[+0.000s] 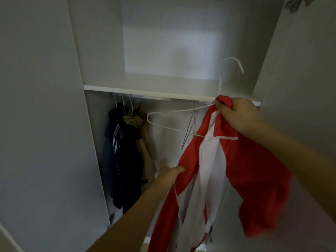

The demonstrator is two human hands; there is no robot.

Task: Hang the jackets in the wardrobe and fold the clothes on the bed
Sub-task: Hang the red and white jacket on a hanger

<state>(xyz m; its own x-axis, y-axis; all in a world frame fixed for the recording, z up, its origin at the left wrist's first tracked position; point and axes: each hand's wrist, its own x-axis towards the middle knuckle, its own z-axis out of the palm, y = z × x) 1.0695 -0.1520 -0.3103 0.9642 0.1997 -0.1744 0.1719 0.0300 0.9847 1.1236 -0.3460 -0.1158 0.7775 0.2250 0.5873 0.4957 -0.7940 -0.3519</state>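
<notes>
A red and white jacket [241,171] hangs in front of the open wardrobe [163,88], partly on a white wire hanger [174,113]. My right hand [240,115] grips the jacket's collar together with the hanger's neck, with the hook sticking up above the shelf. Lower down, my left hand [169,171] holds the jacket's left front edge. The hanger's left arm sticks out bare, outside the fabric.
Inside at the left, a dark jacket with white stripes [121,160] and a beige jacket [143,142] hang from the rail under the shelf. Empty metal hangers [190,128] hang further right. The wardrobe doors stand open on both sides.
</notes>
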